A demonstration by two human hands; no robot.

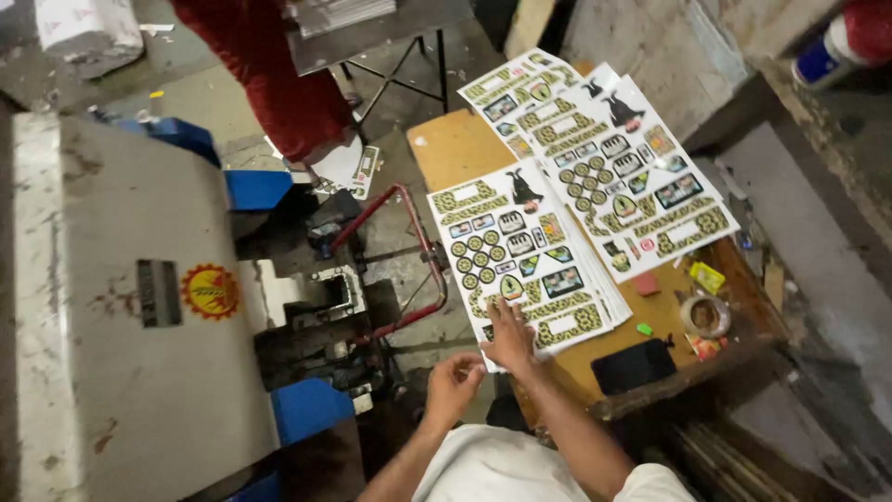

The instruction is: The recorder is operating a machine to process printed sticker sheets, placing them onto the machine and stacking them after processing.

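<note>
My right hand (510, 336) lies flat, fingers spread, on the near corner of a stack of printed sticker sheets (520, 251) on a wooden table (455, 144). My left hand (452, 381) hovers just left of it, below the stack's corner, fingers curled and pinching at the sheet's edge; whether it grips paper is unclear. Two further stacks of similar sheets (632, 172) lie beyond, fanned toward the far right.
A grey and blue machine (139, 297) fills the left, with a red metal bar (423, 251) beside the table. On the table: a black phone (634, 365), a tape roll (704, 316), small scraps. A person in red trousers (279, 74) stands at the far side.
</note>
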